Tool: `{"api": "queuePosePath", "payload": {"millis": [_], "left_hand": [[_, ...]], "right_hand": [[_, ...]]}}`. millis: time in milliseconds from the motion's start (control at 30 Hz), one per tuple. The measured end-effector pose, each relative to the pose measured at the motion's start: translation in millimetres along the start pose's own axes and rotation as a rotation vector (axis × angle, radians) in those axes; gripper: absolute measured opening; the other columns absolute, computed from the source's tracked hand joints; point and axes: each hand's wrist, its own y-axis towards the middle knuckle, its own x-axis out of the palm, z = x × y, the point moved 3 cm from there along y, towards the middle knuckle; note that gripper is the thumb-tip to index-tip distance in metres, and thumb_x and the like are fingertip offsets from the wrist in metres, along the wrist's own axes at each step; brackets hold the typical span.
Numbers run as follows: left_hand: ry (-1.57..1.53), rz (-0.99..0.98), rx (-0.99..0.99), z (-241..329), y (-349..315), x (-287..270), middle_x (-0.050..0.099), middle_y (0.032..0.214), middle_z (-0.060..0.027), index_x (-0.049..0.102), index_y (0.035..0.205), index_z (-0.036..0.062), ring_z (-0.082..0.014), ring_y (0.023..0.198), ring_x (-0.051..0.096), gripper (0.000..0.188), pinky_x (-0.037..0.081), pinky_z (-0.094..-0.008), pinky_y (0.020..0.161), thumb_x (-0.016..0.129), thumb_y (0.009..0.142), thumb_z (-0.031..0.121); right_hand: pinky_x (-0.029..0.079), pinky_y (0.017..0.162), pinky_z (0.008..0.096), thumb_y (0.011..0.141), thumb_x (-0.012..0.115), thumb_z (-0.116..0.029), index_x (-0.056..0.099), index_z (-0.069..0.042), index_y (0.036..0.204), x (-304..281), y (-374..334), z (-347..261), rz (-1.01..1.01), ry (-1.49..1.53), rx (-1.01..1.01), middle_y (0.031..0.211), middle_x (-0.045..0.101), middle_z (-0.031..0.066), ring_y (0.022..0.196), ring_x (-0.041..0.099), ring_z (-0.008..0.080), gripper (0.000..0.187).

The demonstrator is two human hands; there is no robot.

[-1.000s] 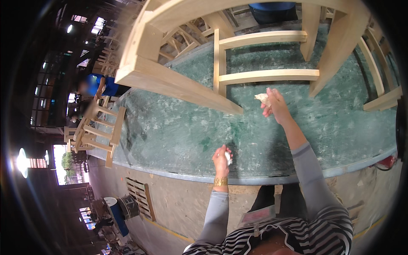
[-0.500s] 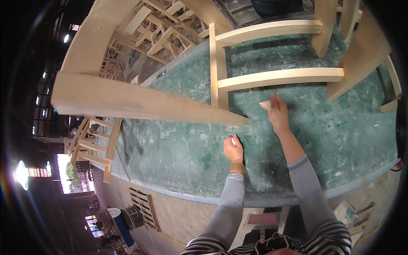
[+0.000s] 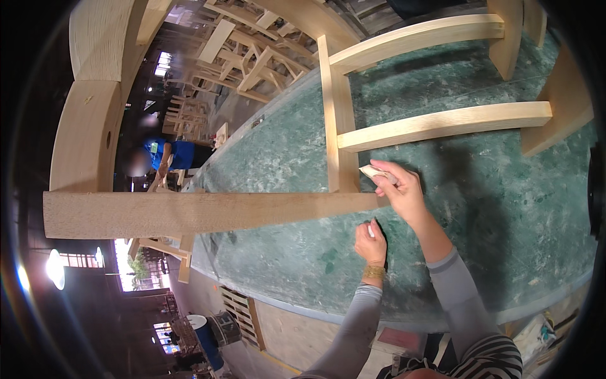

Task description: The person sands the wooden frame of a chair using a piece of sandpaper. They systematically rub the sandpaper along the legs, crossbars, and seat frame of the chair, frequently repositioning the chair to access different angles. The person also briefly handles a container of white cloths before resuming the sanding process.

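Observation:
A pale wooden chair frame lies on the worn green tabletop [image 3: 284, 265]. Its tapered leg [image 3: 214, 213] runs in from the left and ends close to my hands. Two curved rails [image 3: 442, 125] join an upright post [image 3: 341, 139] behind them. My right hand [image 3: 404, 192] is closed around a folded cream piece that looks like sandpaper [image 3: 372, 172], held beside the foot of the post and just past the leg's tip. Nearer to me, my left hand [image 3: 369, 245] is curled, with a small white bit [image 3: 371, 231] showing at its fingers; its kind is unclear.
Stacked wooden chair parts [image 3: 252, 63] fill the floor beyond the table. A person in a blue shirt [image 3: 180, 155] works at the far left. A slatted pallet [image 3: 243, 316] and a blue drum [image 3: 205, 341] stand on the floor at the lower left.
The chair frame has turned, its long leg now lying nearly level in view. My right hand has moved left toward the post with the sandpaper. A person in blue has come into view.

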Motion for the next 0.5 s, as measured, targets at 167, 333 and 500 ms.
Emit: {"api": "queuePosePath", "payload": {"millis": [167, 333, 500], "left_hand": [[-0.007, 0.022, 0.025, -1, 1, 0, 0.059, 0.075, -0.0139, 0.058, 0.074, 0.0051, -0.0366, 0.066, 0.057, 0.023, 0.043, -0.0439, 0.058, 0.062, 0.088, 0.023], [-0.027, 0.021, -0.007, -3, -1, 1, 0.058, 0.073, -0.0133, 0.056, 0.073, 0.0056, -0.0366, 0.065, 0.056, 0.022, 0.042, -0.0440, 0.057, 0.063, 0.087, 0.021], [-0.008, 0.034, 0.018, -4, -7, -3, 0.058, 0.072, -0.0129, 0.055, 0.073, 0.0063, -0.0363, 0.064, 0.056, 0.022, 0.042, -0.0442, 0.056, 0.064, 0.087, 0.020]], "right_hand": [[0.051, 0.057, 0.0269, 0.080, 0.071, -0.004, 0.062, -0.003, 0.099, 5, 20, 4, 0.051, -0.238, -0.351, 0.084, 0.067, 0.0127, 0.067, 0.065, 0.0205, 0.021], [0.053, 0.056, 0.0315, 0.076, 0.073, -0.001, 0.062, -0.004, 0.096, 11, 32, 2, 0.052, -0.296, -0.654, 0.083, 0.066, 0.0138, 0.068, 0.065, 0.0282, 0.023], [0.053, 0.054, 0.0343, 0.073, 0.072, 0.002, 0.062, -0.004, 0.092, 19, 30, -2, 0.034, -0.449, -0.805, 0.078, 0.063, 0.0126, 0.065, 0.064, 0.0286, 0.022]]}}
